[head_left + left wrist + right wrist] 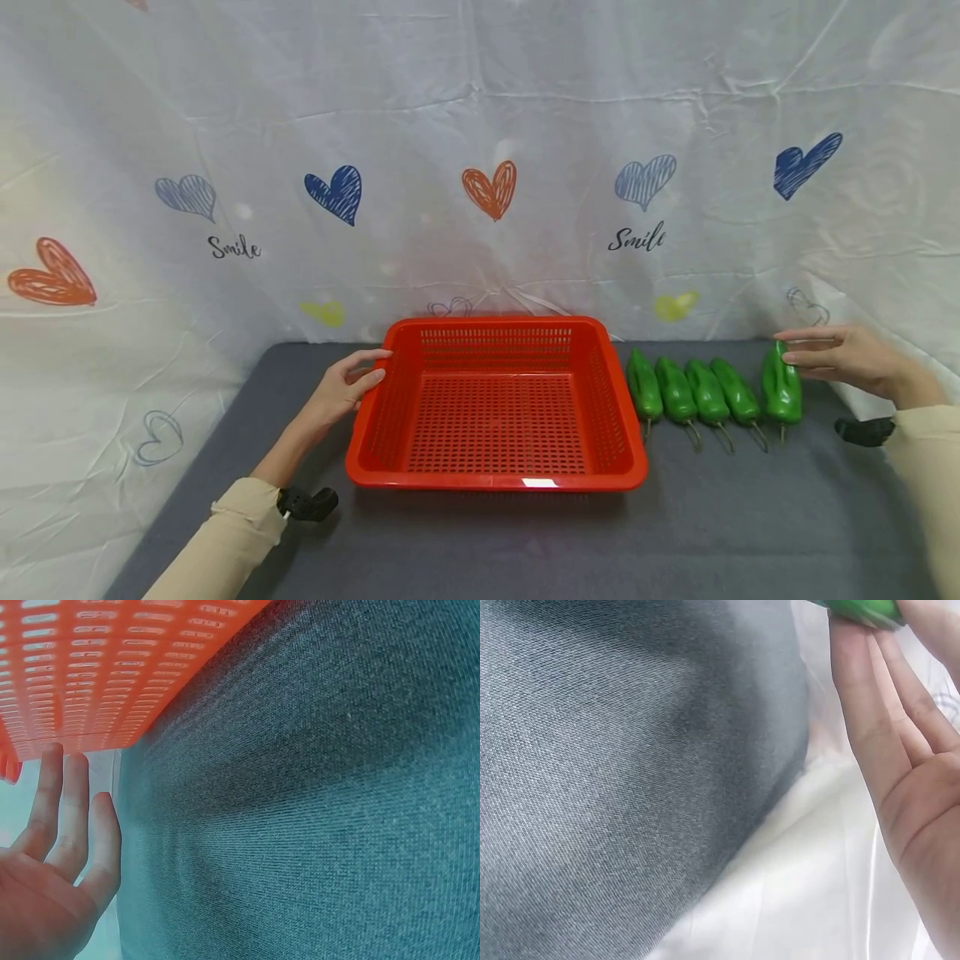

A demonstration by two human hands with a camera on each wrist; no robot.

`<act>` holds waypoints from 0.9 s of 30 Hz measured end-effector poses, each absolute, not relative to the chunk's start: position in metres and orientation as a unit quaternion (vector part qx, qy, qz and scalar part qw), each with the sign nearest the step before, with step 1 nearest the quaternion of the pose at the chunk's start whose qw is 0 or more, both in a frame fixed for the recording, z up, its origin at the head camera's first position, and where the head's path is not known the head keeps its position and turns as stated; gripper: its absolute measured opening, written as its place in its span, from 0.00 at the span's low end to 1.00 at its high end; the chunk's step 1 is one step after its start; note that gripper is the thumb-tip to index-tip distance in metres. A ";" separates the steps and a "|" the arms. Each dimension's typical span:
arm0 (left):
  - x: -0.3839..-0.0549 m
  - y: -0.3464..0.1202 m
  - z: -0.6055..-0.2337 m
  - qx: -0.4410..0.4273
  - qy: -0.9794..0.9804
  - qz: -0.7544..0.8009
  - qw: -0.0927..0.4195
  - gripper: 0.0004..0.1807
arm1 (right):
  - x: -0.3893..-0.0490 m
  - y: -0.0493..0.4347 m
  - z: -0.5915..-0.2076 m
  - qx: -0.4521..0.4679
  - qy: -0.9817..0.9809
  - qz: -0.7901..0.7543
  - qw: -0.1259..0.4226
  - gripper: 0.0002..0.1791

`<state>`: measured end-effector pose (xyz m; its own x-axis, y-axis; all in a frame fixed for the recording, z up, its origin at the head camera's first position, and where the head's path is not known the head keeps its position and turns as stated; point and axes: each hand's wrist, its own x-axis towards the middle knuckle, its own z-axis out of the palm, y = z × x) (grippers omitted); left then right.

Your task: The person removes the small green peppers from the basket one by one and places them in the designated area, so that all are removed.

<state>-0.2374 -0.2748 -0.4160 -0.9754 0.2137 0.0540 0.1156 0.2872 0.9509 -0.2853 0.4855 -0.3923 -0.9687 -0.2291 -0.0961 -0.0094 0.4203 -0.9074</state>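
Note:
A red plastic basket (pixel 495 425) with slotted walls stands on the table. At its left rim is my left hand (pixel 347 385), thumb and a finger touching the rim. In the left wrist view the other fingers (pixel 73 795) extend fairly straight beside the basket's outer wall (pixel 112 667). To the right of the basket, my right hand (pixel 847 358) pinches the far end of a green pepper (pixel 782 390) between thumb and fingers. Its stem points toward me. Only a bit of this pepper (pixel 866 610) shows at the top of the right wrist view.
Several more green peppers (pixel 705 392) lie in a row between the basket and the right hand, stems toward me. The table has a dark grey cloth (pixel 525 550). A white curtain (pixel 420 100) with printed hearts hangs directly behind it.

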 end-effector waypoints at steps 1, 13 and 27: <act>-0.238 -0.275 -0.416 0.105 0.800 0.589 0.042 0.26 | -0.285 0.486 -0.393 -0.072 0.836 -0.535 0.099 0.18; -0.239 -0.275 -0.417 0.115 0.792 0.598 0.044 0.25 | -0.287 0.484 -0.403 -0.113 0.804 -0.579 0.067 0.18; -0.238 -0.275 -0.417 0.115 0.792 0.598 0.040 0.25 | -0.285 0.477 -0.407 -0.094 0.832 -0.546 0.041 0.20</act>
<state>-0.2382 -0.2749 -0.4175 -0.9702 0.2302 0.0751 0.1352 0.2576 0.9567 -0.2849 0.4769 -0.4070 -0.9790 -0.2008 0.0339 -0.1110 0.3867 -0.9155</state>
